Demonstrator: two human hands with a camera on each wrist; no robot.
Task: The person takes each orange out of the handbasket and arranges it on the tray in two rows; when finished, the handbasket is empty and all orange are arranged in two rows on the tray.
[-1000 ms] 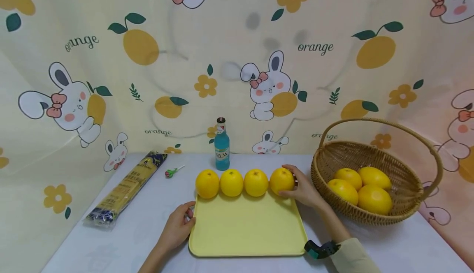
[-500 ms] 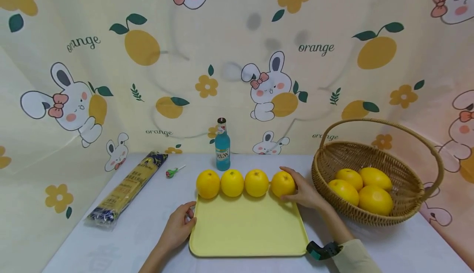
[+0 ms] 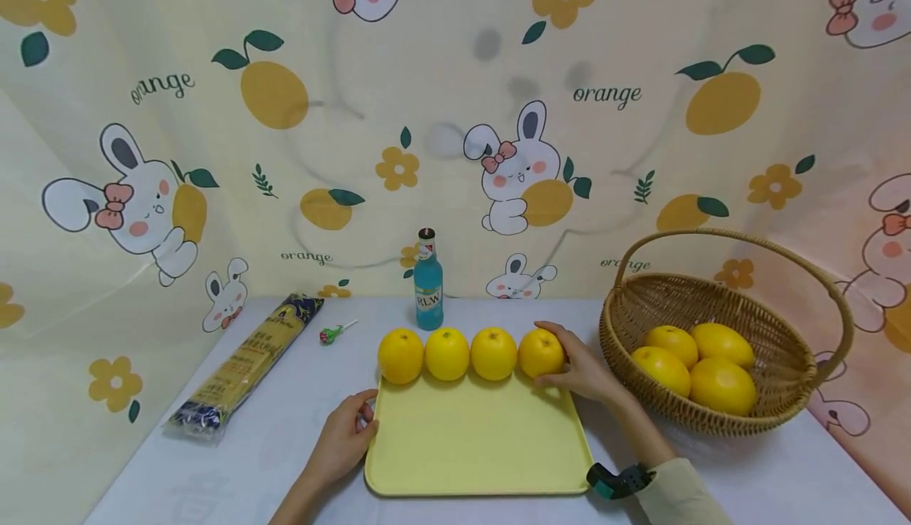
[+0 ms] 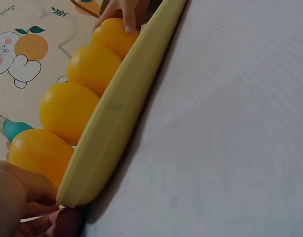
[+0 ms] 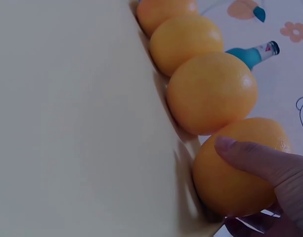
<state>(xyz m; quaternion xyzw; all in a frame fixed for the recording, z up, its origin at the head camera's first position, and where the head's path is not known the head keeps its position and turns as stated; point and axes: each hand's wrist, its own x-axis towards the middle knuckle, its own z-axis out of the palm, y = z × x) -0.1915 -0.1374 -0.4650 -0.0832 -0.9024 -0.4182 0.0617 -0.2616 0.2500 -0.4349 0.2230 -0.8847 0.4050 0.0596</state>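
Observation:
Several oranges (image 3: pixel 446 355) stand in a row along the far edge of a yellow tray (image 3: pixel 477 442). My right hand (image 3: pixel 584 367) grips the rightmost orange (image 3: pixel 541 353), thumb on the near side and fingers round its far right side. That orange sits in the tray's far right corner, close against its neighbour (image 5: pixel 213 94). At the tray's left side, near the far corner, my left hand (image 3: pixel 345 436) holds the rim between thumb and fingers. The left wrist view shows these fingers (image 4: pixel 35 187) at the tray's corner; part of the hand is cut off there.
A wicker basket (image 3: pixel 712 422) with several more oranges (image 3: pixel 722 385) stands on the right, its handle upright. Behind the row is a blue bottle (image 3: pixel 429 292). A long packet of noodles (image 3: pixel 249 363) and a lollipop (image 3: pixel 330 334) lie on the left.
Half a second ago a small gap showed between the rightmost orange and its neighbour. My right hand has shifted it slightly left, closing the gap. My left hand stays on the tray.

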